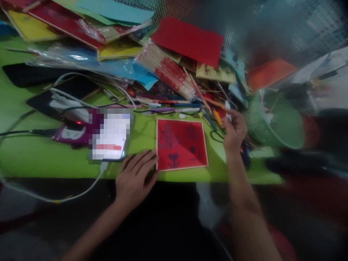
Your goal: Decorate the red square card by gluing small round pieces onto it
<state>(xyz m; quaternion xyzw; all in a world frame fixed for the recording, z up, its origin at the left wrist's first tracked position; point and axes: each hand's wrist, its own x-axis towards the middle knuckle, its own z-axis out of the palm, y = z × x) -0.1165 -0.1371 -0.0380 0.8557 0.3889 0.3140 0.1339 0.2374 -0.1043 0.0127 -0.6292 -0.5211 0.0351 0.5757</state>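
A red square card (181,143) with a pale wooden-looking border lies flat on the green tabletop, with dark flower-like drawings on it. My left hand (137,174) rests beside it, fingers stretched out and fingertips at the card's left edge. To the right of the card, my right hand (235,128) is raised, with thumb and fingers closed on a slim white pen-like object (227,106). Its exact kind is too blurred to make out. An orange object (217,117) shows just left of those fingers; whether they touch it I cannot tell.
A lit phone (111,136) with a white cable lies left of the card, by a purple power strip (63,135). Pens, a bag of sticks (165,70) and red paper (187,40) crowd the back. A green bowl (285,123) stands at right.
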